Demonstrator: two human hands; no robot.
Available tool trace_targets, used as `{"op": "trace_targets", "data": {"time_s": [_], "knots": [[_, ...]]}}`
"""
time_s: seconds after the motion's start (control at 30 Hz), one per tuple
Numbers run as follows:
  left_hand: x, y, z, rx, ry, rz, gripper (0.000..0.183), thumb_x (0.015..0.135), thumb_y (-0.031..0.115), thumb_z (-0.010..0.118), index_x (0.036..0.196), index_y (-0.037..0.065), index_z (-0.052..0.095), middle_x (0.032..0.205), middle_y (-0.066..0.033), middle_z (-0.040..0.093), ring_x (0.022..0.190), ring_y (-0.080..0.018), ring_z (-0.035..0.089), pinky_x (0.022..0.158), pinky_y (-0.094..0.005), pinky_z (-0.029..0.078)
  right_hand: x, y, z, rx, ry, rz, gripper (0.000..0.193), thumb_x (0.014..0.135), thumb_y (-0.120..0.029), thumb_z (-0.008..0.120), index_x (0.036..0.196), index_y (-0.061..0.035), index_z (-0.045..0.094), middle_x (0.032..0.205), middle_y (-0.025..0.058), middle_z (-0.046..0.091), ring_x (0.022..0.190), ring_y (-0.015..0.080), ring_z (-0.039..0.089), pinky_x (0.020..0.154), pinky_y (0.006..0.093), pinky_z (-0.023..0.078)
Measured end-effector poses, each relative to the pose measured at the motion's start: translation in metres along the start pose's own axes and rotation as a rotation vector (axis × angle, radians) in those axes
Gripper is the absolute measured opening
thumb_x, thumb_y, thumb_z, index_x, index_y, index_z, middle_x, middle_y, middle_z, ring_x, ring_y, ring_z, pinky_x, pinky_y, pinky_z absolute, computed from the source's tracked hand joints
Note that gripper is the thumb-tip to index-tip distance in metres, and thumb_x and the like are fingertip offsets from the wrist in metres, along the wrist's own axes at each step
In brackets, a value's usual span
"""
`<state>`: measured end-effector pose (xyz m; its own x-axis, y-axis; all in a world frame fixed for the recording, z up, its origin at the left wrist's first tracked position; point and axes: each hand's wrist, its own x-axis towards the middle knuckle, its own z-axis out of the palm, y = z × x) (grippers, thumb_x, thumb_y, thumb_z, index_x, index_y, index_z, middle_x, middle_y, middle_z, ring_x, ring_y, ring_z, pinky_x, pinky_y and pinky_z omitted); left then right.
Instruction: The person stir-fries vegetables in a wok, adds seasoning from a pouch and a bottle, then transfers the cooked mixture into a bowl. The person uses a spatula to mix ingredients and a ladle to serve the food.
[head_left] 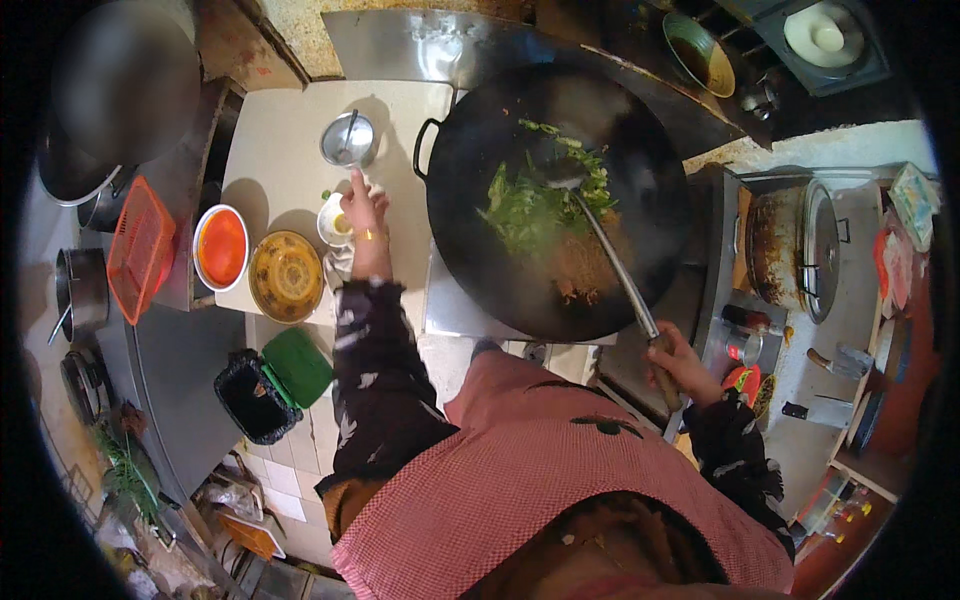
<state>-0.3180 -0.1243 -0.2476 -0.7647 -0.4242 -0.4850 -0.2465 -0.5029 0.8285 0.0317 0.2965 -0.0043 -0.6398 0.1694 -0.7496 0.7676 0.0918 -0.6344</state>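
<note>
My right hand [682, 367] is wrapped round the wooden grip of a long metal ladle [615, 258]. Its head rests among chopped green vegetables [525, 205] in a big black wok [465, 270]. Brownish shredded food [575, 265] lies beside the greens, under a haze of steam. My left hand [364, 207] reaches over the counter with its index finger stretched out and nothing visibly held. Just beyond its fingertip stands a steel bowl [362, 150] with a spoon in it. A small white bowl [333, 222] sits close beside the hand, partly hidden by it.
On the beige counter [285, 130] are a yellow-brown bowl [287, 277] and a white-rimmed bowl of orange-red content [222, 250]. An orange basket [141, 250] stands left. A green-lidded bin [297, 367] is below. Right of the wok stands a large lidded pot [780, 245].
</note>
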Motion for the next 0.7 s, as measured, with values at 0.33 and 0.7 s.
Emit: {"op": "trace_targets", "data": {"time_s": [0.33, 0.7], "knots": [[-0.107, -0.057, -0.19, 1.327, 0.286, 0.246, 0.052, 0.082, 0.042, 0.07, 0.107, -0.001, 0.058, 0.105, -0.0271, 0.063, 0.098, -0.0446, 0.06, 0.084, -0.0494, 0.047, -0.089, -0.04, -0.001, -0.163, 0.038, 0.192, 0.044, 0.094, -0.011, 0.058, 0.134, -0.0033, 0.04, 0.07, 0.0012, 0.05, 0.051, 0.0085, 0.048, 0.043, 0.0257, 0.037], [-0.069, -0.071, -0.197, 1.314, 0.066, 0.274, 0.031, 0.088, 0.026, 0.052, 0.102, 0.002, 0.066, 0.098, -0.0242, 0.068, 0.095, -0.0416, 0.064, 0.083, -0.0473, 0.049, 0.027, -0.053, 0.005, 0.017, -0.037, -0.146, 0.038, 0.097, -0.014, 0.053, 0.131, -0.0045, 0.041, 0.066, 0.0015, 0.048, 0.043, 0.012, 0.046, 0.038, 0.027, 0.036]]}}
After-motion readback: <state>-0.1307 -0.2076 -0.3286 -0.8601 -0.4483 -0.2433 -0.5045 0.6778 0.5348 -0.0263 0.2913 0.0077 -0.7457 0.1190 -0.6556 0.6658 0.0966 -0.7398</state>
